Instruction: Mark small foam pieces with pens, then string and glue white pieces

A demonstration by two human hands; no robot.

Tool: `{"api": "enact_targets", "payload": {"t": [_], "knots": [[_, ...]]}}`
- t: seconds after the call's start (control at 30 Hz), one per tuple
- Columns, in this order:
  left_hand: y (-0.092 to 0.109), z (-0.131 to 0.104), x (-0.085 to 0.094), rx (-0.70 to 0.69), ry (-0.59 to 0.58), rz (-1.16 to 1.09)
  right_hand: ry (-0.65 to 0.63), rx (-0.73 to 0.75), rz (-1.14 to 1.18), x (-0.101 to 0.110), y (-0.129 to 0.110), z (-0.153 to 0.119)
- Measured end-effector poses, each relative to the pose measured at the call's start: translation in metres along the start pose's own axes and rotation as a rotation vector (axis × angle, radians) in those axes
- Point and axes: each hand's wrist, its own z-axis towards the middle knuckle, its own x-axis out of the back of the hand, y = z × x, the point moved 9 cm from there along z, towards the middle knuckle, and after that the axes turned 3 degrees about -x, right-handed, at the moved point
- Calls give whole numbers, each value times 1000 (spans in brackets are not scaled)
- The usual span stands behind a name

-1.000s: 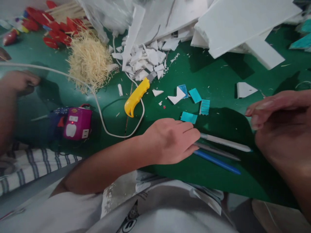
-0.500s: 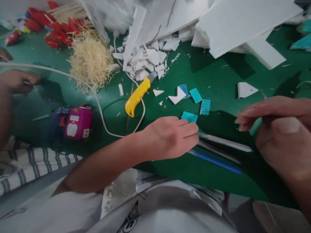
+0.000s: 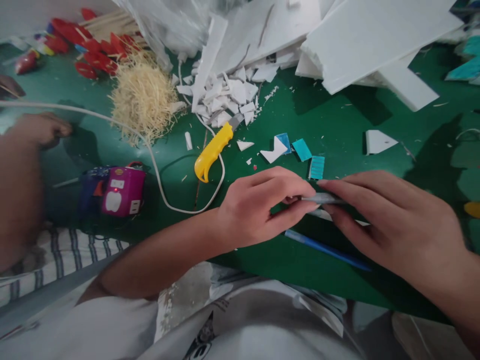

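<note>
Between my two hands is a slim grey stick (image 3: 320,198), its kind unclear. My left hand (image 3: 258,202) pinches one end with thumb and fingers. From the other side, my right hand (image 3: 405,225) closes thumb and fingertips on it, covering its far end. Just under it a white stick (image 3: 321,214) lies on the table, mostly hidden by my right hand. Nearer my body rests a blue stick (image 3: 326,250). Small teal pieces (image 3: 317,167) and a notched white foam piece (image 3: 273,151) lie beyond my fingers.
On the green table (image 3: 262,267) are a yellow cutter (image 3: 213,152), white foam scraps (image 3: 228,92), foam boards (image 3: 378,40), straw shreds (image 3: 144,97) and a magenta socket box (image 3: 123,192). A white cable (image 3: 159,187) loops across. Another person's hand (image 3: 43,130) is at left.
My right hand has come in leftward and closed. The grey stick, earlier lying between the white and blue ones, is now lifted in both hands. My left hand has turned, covering a teal piece.
</note>
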Motion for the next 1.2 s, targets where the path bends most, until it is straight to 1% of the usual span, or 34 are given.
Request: {"api": "enact_targets", "payload": {"t": [0.07,0.2,0.3,0.43,0.57,0.7,0.87,1.0,1.07,1.13,1.2], "knots": [[-2,-1,-2,42,5,-23,-10,12,-6,-2,-2,1],[-8,-4,-12,158,-83,-22,-50,35,10,-5,-4,1],[-11,-5,-14,206,-84,-55,-67,39,10,-7,-6,1],[-11,-4,-16,211,-80,-95,-64,24,2,-6,-5,0],[-8,-5,-15,196,-71,-137,-46,44,-35,-4,-6,0],[-9,-6,-14,234,-50,-200,-30,38,-64,-2,-8,2],[-10,-7,-16,295,-58,-232,-23,20,-70,-1,-9,2],[-4,-7,-11,230,-10,-254,-49,-20,-42,-5,-4,0],[-3,-7,-6,203,14,-216,-59,-52,-16,-6,2,0],[-4,-5,1,168,28,-109,-65,-112,18,-5,12,1],[-4,-3,7,125,22,45,-68,-179,78,-1,23,0]]}}
